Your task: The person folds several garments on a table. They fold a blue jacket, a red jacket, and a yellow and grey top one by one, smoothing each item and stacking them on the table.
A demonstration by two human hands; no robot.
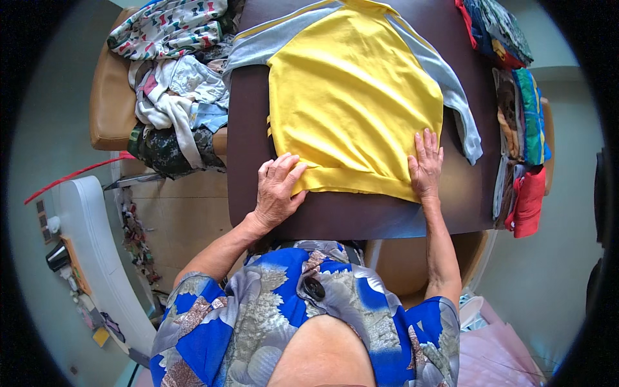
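Note:
A yellow sweatshirt with grey sleeves [353, 101] lies spread on a dark brown table [338, 217], its ribbed hem towards me and its neck at the far side. My left hand [280, 191] rests at the left corner of the hem, fingers bent over the edge; whether it pinches the fabric I cannot tell. Flat on the lower right of the sweatshirt lies my right hand [426, 167], fingers spread and pointing away from me. The right sleeve reaches down beside the body of the garment, while the left one runs out to the table's left edge. Slight creases cross the yellow front.
Left of the table, a tan chair [109, 111] bears a loose heap of clothes [179, 92]. Folded clothes [529, 116] stand in stacks along the table's right edge, with a red folded garment [527, 203] nearest me. A white cabinet [96, 251] is at lower left.

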